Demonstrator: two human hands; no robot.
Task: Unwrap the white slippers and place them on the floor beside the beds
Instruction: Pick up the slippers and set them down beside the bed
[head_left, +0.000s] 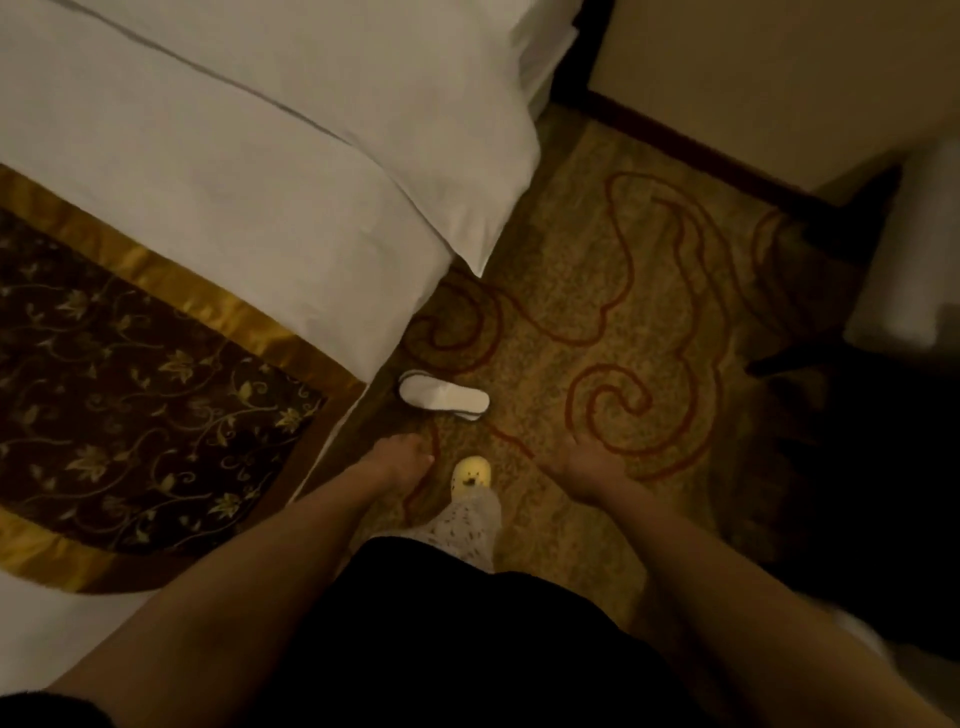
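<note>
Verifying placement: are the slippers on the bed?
No, the slippers lie on the carpet next to the bed, not on top of it.

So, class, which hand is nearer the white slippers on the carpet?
Left. The left hand hovers just short of the white slippers, on the side toward the bed; the right hand is farther off, over the carpet away from the bed.

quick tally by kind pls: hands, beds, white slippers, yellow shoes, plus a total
hands: 2, left hand and right hand
bed: 1
white slippers: 2, apparently stacked
yellow shoe: 1
total: 6
</note>
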